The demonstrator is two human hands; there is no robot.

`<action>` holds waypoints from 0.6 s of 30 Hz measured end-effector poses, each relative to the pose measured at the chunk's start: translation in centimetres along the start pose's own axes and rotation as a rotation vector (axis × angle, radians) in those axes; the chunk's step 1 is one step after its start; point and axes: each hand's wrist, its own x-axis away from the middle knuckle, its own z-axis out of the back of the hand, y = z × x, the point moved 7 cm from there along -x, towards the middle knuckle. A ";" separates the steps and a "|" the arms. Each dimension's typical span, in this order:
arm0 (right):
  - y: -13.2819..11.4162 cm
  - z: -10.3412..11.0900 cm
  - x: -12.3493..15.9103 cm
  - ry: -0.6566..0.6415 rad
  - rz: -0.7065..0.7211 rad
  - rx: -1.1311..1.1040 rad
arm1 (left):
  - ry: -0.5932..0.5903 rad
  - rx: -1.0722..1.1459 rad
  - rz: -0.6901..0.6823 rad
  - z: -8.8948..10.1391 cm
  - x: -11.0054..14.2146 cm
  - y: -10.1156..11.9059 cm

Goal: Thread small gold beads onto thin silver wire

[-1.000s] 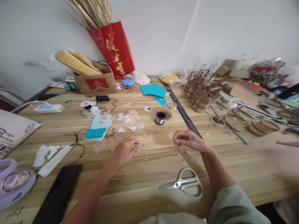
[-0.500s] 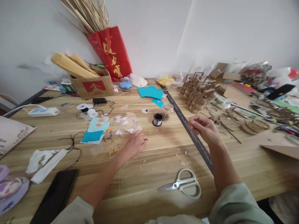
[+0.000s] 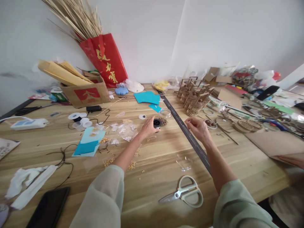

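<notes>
My left hand [image 3: 147, 127] reaches far across the wooden table [image 3: 154, 177], and its fingers curl round the left side of a small silver spool [image 3: 157, 122]. My right hand [image 3: 198, 128] hovers just right of a long black ruler [image 3: 187, 134], fingertips pinched together; what they hold, if anything, is too thin to see. Gold beads [image 3: 131, 165] lie scattered by my left forearm. Small clear bags [image 3: 123, 129] sit left of the spool. A tiny jar of brown beads [image 3: 163, 120] stands right beside the spool.
Scissors [image 3: 184, 193] lie near the front edge, and a clear packet [image 3: 184, 163] just beyond them. Teal paper [image 3: 147, 97], a cardboard box [image 3: 83, 92] and a red bag [image 3: 104, 60] are at the back. Wooden models [image 3: 193, 98] and clutter fill the right. A black phone [image 3: 48, 209] is front left.
My left hand left the gold beads and moved forward and right to the spool. My right hand went up and right across the black ruler. The view shifted left.
</notes>
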 end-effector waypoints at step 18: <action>-10.4 -2.2 -7.2 -0.022 0.147 -0.572 | 0.403 0.119 0.109 10.3 5.0 -1.7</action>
